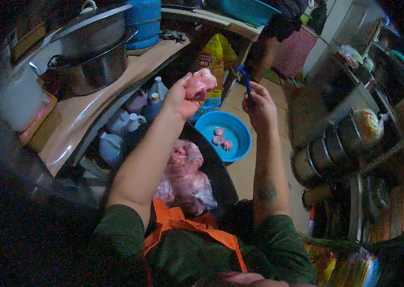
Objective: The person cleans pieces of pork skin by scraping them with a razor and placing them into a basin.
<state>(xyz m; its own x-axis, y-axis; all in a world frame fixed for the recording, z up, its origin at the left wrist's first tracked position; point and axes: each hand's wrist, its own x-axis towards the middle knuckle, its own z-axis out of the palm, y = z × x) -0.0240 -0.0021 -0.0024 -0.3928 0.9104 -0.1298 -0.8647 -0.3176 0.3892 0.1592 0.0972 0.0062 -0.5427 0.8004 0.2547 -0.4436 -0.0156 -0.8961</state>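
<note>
Up goes the view to the left hand (pixel 181 98), and its fingers are curled around a pink piece of meat (pixel 201 84), raised in front of the yellow bag (pixel 217 52)! Across from it, the right hand (pixel 261 103) has its fingers pinching a slim blue tool (pixel 246 82), head up, apart from the meat. Below, the blue basin (pixel 241 136) carries small pink pieces (pixel 218 140), and nearer the body, plastic-wrapped meat (pixel 193 186) fills part of a dark tub (pixel 229 193).
</note>
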